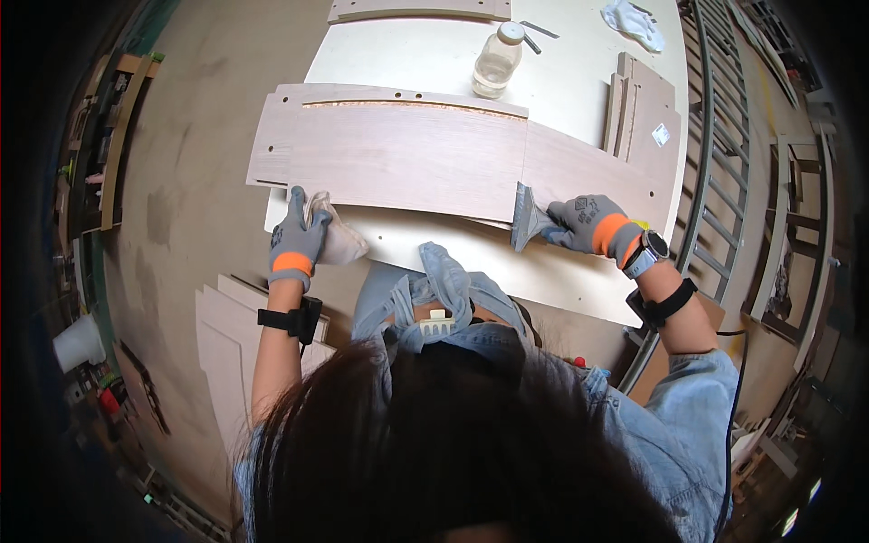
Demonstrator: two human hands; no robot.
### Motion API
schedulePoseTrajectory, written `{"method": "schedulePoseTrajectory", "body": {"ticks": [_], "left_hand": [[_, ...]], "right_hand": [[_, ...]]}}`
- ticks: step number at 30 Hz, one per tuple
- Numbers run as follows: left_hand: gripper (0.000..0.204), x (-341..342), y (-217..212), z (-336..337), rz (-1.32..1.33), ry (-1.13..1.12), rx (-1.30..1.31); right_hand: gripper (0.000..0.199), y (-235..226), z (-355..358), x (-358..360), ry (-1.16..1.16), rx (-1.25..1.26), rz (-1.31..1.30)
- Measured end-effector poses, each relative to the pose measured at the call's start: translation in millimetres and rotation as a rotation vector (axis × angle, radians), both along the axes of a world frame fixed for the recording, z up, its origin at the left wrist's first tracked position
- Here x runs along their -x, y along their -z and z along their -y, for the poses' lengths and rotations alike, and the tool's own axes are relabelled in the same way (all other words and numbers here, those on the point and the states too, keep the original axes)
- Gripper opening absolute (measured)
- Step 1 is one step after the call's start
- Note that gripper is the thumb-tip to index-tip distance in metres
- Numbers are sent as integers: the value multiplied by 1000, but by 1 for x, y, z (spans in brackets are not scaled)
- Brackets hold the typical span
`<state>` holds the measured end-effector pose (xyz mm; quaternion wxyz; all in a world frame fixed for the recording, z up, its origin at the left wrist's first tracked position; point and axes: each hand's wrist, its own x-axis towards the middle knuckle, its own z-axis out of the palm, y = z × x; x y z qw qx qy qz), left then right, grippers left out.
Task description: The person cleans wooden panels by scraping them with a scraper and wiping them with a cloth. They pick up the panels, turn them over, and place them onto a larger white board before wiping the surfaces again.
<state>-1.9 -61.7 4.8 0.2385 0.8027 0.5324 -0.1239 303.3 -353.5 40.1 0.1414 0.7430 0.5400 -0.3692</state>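
Work in hand: I hold a flat-bladed scraper against the near edge of a long wood-veneered panel lying across the pale worktable.
Panel position: it spans the table from left to right, with a second, drilled panel just beyond it on the far side.
Progress, judged: the veneered face looks clean and even; no residue shows on it at this size. I cannot tell how much of the near edge is already scraped. The blade sits toward the right part of that edge.
Right hand: gloved in grey and orange, closed around the scraper handle, wrist bent inward, forearm entering from the lower right.
Left hand: gloved alike, fingers closed on a crumpled cloth, resting at the near left corner of the panel, fingertips touching its edge.
Arm pose: both elbows spread wide, forearms angled toward the panel from either side of my body.
Far side of table: a clear bottle with a white cap stands upright; a white rag lies at the far right.
Right side of table: a stack of small boards rests just beside the panel end.
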Motion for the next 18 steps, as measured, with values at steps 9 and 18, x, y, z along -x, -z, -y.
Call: {"method": "schedulePoseTrajectory", "body": {"ticks": [9,18], "left_hand": [[70,2,2,-1,65,-3,-18],[71,12,2,-10,115,52,-18]], "right_hand": [[36,2,-18,3,-37,-17,-49],[37,9,-50,25,-36,-96,-98]]}}
